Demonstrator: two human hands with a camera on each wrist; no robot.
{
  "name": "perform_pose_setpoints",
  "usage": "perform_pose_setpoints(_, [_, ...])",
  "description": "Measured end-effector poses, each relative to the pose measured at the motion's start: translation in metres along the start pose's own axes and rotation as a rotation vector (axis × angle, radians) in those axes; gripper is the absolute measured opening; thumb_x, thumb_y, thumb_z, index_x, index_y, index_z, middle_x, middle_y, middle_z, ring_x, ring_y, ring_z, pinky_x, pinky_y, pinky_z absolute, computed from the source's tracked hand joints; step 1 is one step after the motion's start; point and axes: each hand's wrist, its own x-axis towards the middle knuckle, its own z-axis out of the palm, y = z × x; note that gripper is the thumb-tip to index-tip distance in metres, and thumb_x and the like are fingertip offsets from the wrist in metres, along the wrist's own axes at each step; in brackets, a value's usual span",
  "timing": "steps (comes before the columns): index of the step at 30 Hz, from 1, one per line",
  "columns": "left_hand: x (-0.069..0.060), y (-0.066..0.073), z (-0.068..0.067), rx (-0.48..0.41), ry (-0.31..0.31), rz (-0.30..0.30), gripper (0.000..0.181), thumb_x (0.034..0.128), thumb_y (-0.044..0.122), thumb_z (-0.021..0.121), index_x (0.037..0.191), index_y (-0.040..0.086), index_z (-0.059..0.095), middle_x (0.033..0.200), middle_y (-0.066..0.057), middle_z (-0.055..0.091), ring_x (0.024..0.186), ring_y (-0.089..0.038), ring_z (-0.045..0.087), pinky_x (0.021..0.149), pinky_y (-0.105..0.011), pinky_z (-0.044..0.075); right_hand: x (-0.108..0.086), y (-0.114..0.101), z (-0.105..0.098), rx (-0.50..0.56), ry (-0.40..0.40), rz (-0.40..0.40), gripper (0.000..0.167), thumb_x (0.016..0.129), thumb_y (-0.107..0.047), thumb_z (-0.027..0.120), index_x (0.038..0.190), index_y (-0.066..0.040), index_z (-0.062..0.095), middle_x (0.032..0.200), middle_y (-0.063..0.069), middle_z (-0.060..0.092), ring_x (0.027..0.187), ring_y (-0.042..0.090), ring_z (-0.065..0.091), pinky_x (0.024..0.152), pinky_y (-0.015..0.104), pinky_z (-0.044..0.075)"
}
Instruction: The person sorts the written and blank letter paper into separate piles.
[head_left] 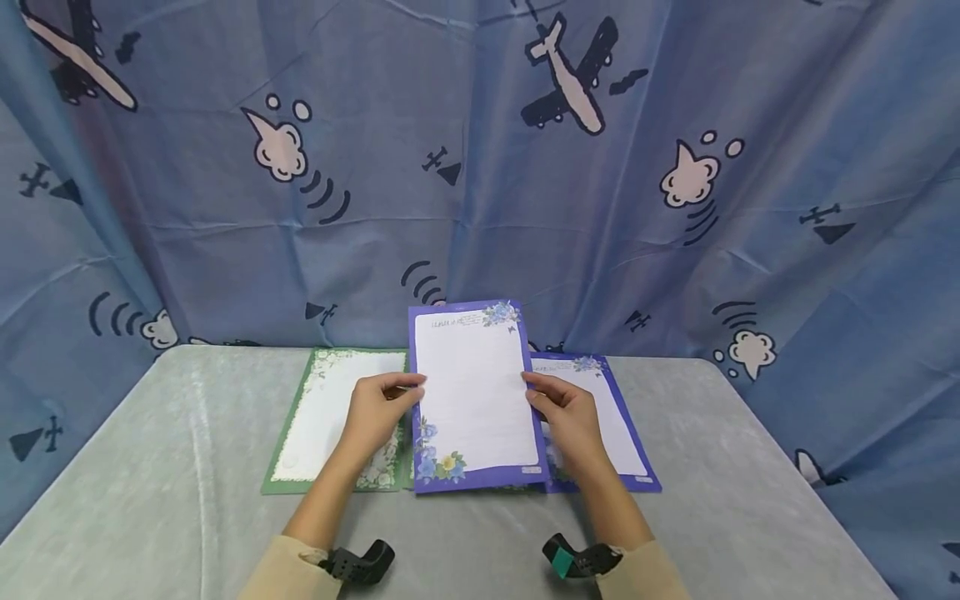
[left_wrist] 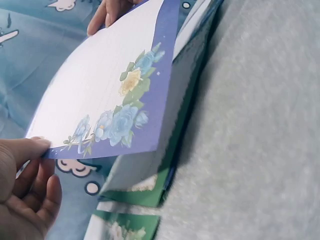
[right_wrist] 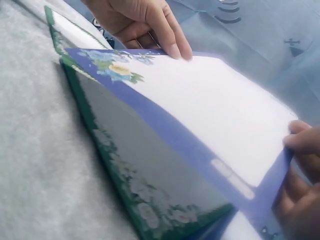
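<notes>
The sheet (head_left: 472, 392), bordered in purple, is held tilted over the bench (head_left: 750, 508). Its left edge is pinched between thumb and fingers of the left hand (head_left: 377, 408), its right edge likewise by the right hand (head_left: 567, 417). Beneath the sheet, a green page (right_wrist: 137, 160) is mostly hidden; to its left a second green page (head_left: 330, 392) is laid, and to its right a purple page (head_left: 618, 417) is partly covered. The sheet is judged light, thin and easily creased, since a bow is shown; it is best taken by opposite long edges, lightly pinched near mid-length.
</notes>
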Motion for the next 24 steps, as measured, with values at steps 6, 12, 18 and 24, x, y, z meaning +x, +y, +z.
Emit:
perform_pose_setpoints(6, [-0.003, 0.014, 0.001, -0.024, 0.006, 0.030, 0.020, 0.0919, 0.010, 0.073, 0.112, 0.009, 0.078, 0.107, -0.012, 0.076, 0.082, -0.013, 0.064, 0.069, -0.020, 0.050, -0.002, -0.007, -0.008, -0.057, 0.018, -0.025, 0.029, 0.099, -0.009, 0.063, 0.127, -0.010, 0.071, 0.128, 0.012, 0.069, 0.093, 0.008, 0.063, 0.079, 0.017, 0.054])
perform_pose_setpoints(12, [-0.007, 0.030, 0.005, -0.038, 0.002, 0.078, 0.021, 0.0923, 0.010, 0.073, 0.112, 0.009, 0.078, 0.104, -0.013, 0.076, 0.085, -0.014, 0.067, 0.074, -0.019, 0.053, -0.005, -0.016, -0.016, -0.142, 0.047, -0.068, 0.029, 0.098, -0.008, 0.063, 0.126, -0.011, 0.072, 0.131, 0.009, 0.070, 0.090, 0.010, 0.063, 0.075, 0.016, 0.055])
perform_pose_setpoints(18, [-0.012, 0.044, 0.012, 0.012, 0.011, 0.137, 0.021, 0.0922, 0.010, 0.073, 0.113, 0.009, 0.077, 0.100, -0.011, 0.075, 0.081, -0.013, 0.066, 0.067, -0.021, 0.051, -0.009, -0.027, -0.028, -0.198, 0.063, -0.144, 0.029, 0.098, -0.008, 0.064, 0.126, -0.010, 0.072, 0.129, 0.010, 0.071, 0.090, 0.004, 0.064, 0.075, 0.015, 0.053])
perform_pose_setpoints(24, [-0.016, 0.055, 0.014, 0.060, 0.011, 0.143, 0.023, 0.0907, 0.009, 0.074, 0.114, 0.012, 0.078, 0.099, -0.008, 0.074, 0.080, -0.015, 0.065, 0.067, -0.022, 0.051, -0.011, -0.036, -0.037, -0.328, 0.061, -0.260, 0.027, 0.098, -0.009, 0.064, 0.124, -0.010, 0.074, 0.120, 0.012, 0.073, 0.072, 0.010, 0.058, 0.062, 0.020, 0.049])
